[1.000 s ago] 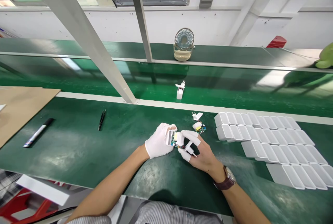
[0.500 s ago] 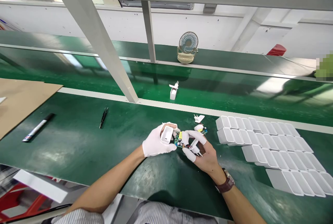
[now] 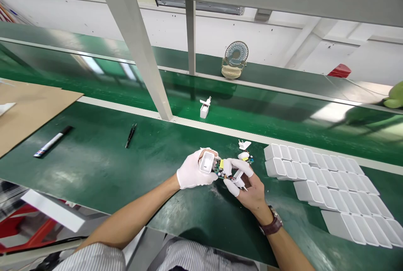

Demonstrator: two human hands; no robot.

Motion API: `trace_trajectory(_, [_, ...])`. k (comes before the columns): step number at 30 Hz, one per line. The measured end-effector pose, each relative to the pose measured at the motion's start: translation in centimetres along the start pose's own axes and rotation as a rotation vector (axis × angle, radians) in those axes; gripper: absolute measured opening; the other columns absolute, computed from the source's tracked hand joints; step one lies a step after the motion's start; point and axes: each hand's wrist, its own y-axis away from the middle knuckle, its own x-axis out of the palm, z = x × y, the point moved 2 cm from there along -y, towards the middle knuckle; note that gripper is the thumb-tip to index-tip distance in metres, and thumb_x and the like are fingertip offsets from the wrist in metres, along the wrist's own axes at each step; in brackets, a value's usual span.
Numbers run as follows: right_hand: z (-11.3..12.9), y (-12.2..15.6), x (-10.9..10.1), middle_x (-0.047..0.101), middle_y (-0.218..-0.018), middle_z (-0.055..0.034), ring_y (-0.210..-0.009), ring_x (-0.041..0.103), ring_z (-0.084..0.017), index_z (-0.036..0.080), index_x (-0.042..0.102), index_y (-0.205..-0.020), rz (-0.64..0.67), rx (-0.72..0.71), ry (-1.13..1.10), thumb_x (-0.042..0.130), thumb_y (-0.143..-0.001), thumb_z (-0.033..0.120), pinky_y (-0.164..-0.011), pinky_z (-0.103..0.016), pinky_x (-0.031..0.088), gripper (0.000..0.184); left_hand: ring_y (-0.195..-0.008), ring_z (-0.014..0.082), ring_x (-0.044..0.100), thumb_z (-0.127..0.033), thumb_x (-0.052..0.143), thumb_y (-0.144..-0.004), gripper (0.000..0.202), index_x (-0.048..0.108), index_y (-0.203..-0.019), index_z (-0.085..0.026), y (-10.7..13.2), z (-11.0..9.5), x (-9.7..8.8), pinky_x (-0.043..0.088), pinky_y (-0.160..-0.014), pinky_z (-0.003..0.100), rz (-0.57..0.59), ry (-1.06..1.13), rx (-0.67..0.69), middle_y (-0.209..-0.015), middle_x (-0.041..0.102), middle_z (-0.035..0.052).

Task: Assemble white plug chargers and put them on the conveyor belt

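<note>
My left hand (image 3: 192,172), in a white glove, is closed round a small white charger shell (image 3: 206,162) with its open end facing up. My right hand (image 3: 244,182), with white finger cots and a wristwatch, pinches a small green circuit board (image 3: 220,167) and a white plug piece with metal pins (image 3: 238,176). The board sits right at the shell's mouth, between both hands. Just behind the hands lie another circuit board (image 3: 245,157) and a loose white plug cap (image 3: 244,144) on the green bench mat (image 3: 103,170).
Rows of empty white shells (image 3: 327,178) lie on the right. A finished charger (image 3: 204,109) stands on the conveyor belt (image 3: 283,115) behind. Tweezers (image 3: 130,135), a marker (image 3: 53,141) and cardboard (image 3: 28,111) lie left. A small fan (image 3: 234,59) and a slanted frame post (image 3: 141,48) stand beyond.
The left hand has turned the shell so its open end faces up, and the right hand has brought the board up to it. The camera has shifted slightly.
</note>
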Motion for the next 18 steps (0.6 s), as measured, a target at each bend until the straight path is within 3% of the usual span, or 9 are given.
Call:
trace_trajectory(3, [0.0,-0.1,-0.1,0.061,-0.121,-0.0131,-0.101,0.065,-0.023,0.023,0.051,-0.134,0.004,-0.017,0.029,0.067,-0.084,0.018,-0.088,-0.04,0.058,0.053,-0.096,0.0213,0.066,-0.022,0.081,-0.061,0.064,0.056,-0.119,-0.018,-0.2,0.0,-0.1,0.054,-0.088,0.037,0.054,-0.023,-0.008,-0.115,0.065,0.0081])
trace_trajectory(6, [0.1,-0.3,-0.6,0.061,-0.121,-0.0133,-0.104,0.064,-0.025,0.023,0.051,-0.135,-0.014,-0.038,0.08,0.068,-0.084,0.017,-0.093,-0.045,0.055,0.055,-0.106,0.0246,0.064,-0.029,0.085,-0.06,0.084,0.047,-0.134,-0.018,-0.8,0.4,-0.5,0.051,-0.099,0.043,0.107,-0.085,-0.04,-0.12,0.063,0.0106])
trace_trajectory(10, [0.7,-0.4,-1.1,0.057,-0.129,-0.0146,-0.118,0.058,-0.029,0.024,0.048,-0.138,-0.052,-0.095,0.123,0.069,-0.082,0.013,-0.104,-0.053,0.048,0.061,-0.124,0.0314,0.054,-0.031,0.086,-0.056,0.088,0.049,-0.135,-0.017,-1.4,1.2,-0.8,0.041,-0.11,0.048,0.093,-0.444,-0.012,-0.129,0.055,0.0132])
trace_trajectory(13, [1.5,-0.5,-0.9,0.057,-0.129,-0.014,-0.118,0.058,-0.029,0.024,0.047,-0.139,0.005,-0.15,0.137,0.07,-0.081,0.011,-0.103,-0.051,0.048,0.064,-0.115,0.0301,0.057,-0.028,0.078,-0.063,0.079,0.047,-0.135,-0.015,-1.4,1.5,-0.5,0.046,-0.103,0.047,0.119,-0.595,0.108,-0.121,0.057,0.0127])
trace_trajectory(18, [2.1,-0.7,-0.4,0.056,-0.131,-0.0136,-0.118,0.058,-0.026,0.023,0.044,-0.141,0.113,-0.173,0.164,0.069,-0.083,0.012,-0.1,-0.045,0.051,0.064,-0.102,0.0248,0.061,-0.018,0.067,-0.066,0.072,0.045,-0.134,-0.017,-1.1,1.7,0.1,0.053,-0.091,0.04,0.124,-0.642,0.278,-0.114,0.057,0.0108])
